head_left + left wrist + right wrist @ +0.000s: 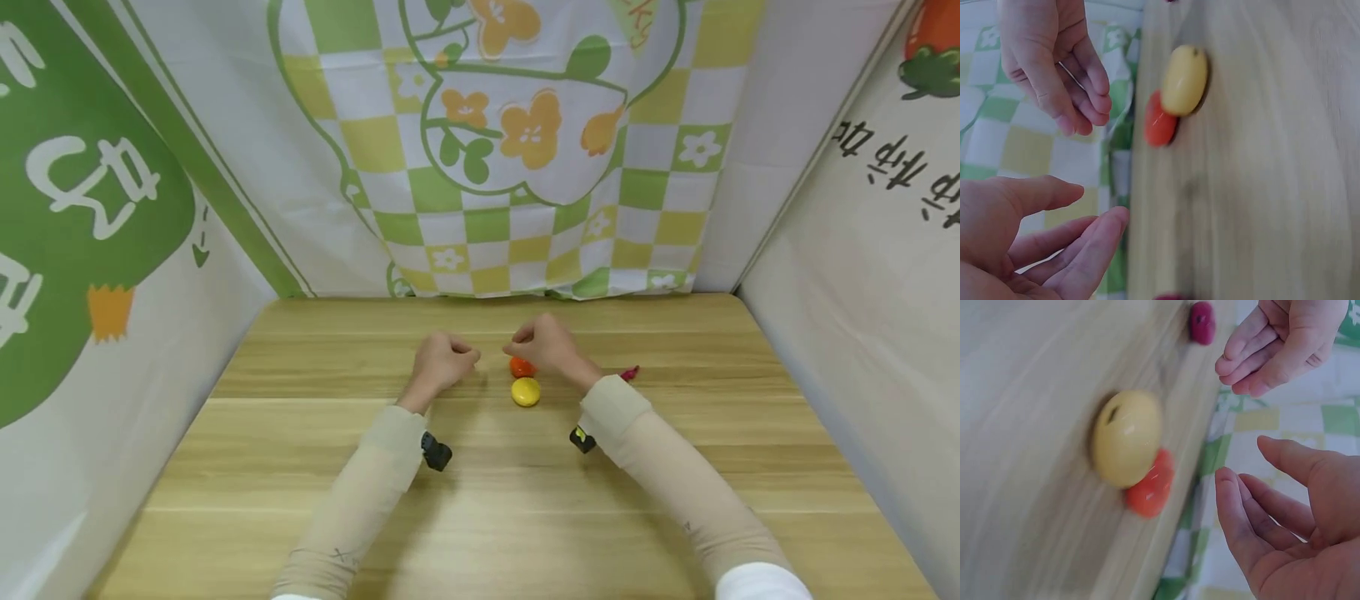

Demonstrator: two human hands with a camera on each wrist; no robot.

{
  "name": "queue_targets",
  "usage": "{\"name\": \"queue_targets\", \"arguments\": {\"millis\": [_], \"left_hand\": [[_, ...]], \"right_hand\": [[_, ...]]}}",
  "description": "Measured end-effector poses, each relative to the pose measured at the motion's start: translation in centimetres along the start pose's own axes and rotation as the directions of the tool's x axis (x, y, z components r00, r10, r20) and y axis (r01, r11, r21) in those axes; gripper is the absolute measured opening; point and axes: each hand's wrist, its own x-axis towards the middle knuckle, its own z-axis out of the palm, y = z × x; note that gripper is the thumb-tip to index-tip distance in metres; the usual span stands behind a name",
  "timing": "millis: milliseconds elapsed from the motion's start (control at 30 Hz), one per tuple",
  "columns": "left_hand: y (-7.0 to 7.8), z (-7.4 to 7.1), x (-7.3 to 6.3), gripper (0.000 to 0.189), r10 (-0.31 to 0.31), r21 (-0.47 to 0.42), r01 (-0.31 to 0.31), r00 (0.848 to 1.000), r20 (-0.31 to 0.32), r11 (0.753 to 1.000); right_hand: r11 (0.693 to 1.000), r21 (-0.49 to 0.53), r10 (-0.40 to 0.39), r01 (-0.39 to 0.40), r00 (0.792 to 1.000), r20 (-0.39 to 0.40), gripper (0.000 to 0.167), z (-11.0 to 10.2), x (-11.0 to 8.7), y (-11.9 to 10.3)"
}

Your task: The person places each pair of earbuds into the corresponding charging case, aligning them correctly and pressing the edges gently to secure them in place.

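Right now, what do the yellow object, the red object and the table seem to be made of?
Yellow object: probably plastic, smooth and glossy; it shows a highlight.
Red object: likely plastic too, shiny, with white glints.
Table: smooth wood or printed laminate, from its grain streaks; I cannot tell which.

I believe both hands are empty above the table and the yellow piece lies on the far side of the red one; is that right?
Not quite: the head view shows the yellow piece on the near side of the red piece. The left hand and right hand are indeed empty above the table.
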Motion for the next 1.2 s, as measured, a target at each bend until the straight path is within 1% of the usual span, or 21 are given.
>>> {"name": "queue_targets", "arguments": {"millis": [100,167,300,400,467,633,767,867,933,1033,1100,1200], "left_hand": [[-0.3,-1.9,-0.5,0.024,-0.029,0.017,0.029,1.0,-0.002,0.999],[-0.6,-2.9,-0.9,0.025,-0.029,0.04,0.03,0.999,-0.016,0.999],[-1.5,-4.5,-1.6,0.025,-0.016,0.103,0.021,0.999,-0.049,0.994],[-2.2,-5.3,-2.0,0.025,-0.036,0.119,0.042,0.998,-0.052,0.992],[-2.8,-5.7,-2.2,0.025,-0.063,0.114,0.067,0.997,-0.037,0.991],[-4.3,-6.1,-2.5,0.023,-0.113,0.07,0.114,0.993,-0.018,0.991],[-5.6,-5.9,-2.6,0.023,-0.157,0.01,0.157,0.988,-0.004,0.988],[-6.4,-5.5,-2.6,0.022,-0.207,-0.093,0.208,0.978,0.02,0.974],[-6.8,-5.3,-2.5,0.023,-0.233,-0.176,0.236,0.972,0.036,0.956],[-7.1,-5.0,-2.4,0.027,-0.259,-0.288,0.265,0.964,0.059,0.92],[-7.4,-4.9,-2.4,0.028,-0.269,-0.333,0.276,0.961,0.068,0.901],[-7.7,-4.9,-2.3,0.03,-0.274,-0.377,0.281,0.959,0.072,0.883]], "right_hand": [[1.0,-0.006,-0.016,0.016,0.999,0.042,0.028,0.3,0.6,-1.6],[1.0,0.005,-0.017,0.016,0.997,0.074,0.029,0.7,1.0,-2.5],[0.999,0.025,-0.024,0.021,0.994,0.107,0.027,1.9,1.6,-3.8],[0.999,0.036,-0.022,0.018,0.991,0.129,0.026,2.9,2.1,-4.3],[0.999,0.036,-0.018,0.013,0.99,0.141,0.025,3.4,2.4,-4.7],[0.998,0.06,0.004,-0.014,0.988,0.152,0.024,4.9,3.1,-5.4],[0.998,0.068,-0.001,-0.009,0.99,0.14,0.022,6.4,3.8,-5.6],[0.998,0.055,-0.003,-0.004,0.991,0.13,0.021,7.5,4.2,-5.8],[0.998,0.059,0.007,-0.015,0.991,0.132,0.022,8.2,4.3,-6.0],[0.998,0.054,0.023,-0.031,0.991,0.135,0.021,8.9,4.3,-6.1],[0.998,0.059,0.028,-0.037,0.99,0.138,0.021,9.3,4.4,-6.2],[0.998,0.047,0.024,-0.031,0.99,0.138,0.019,9.8,4.6,-6.2]]}}
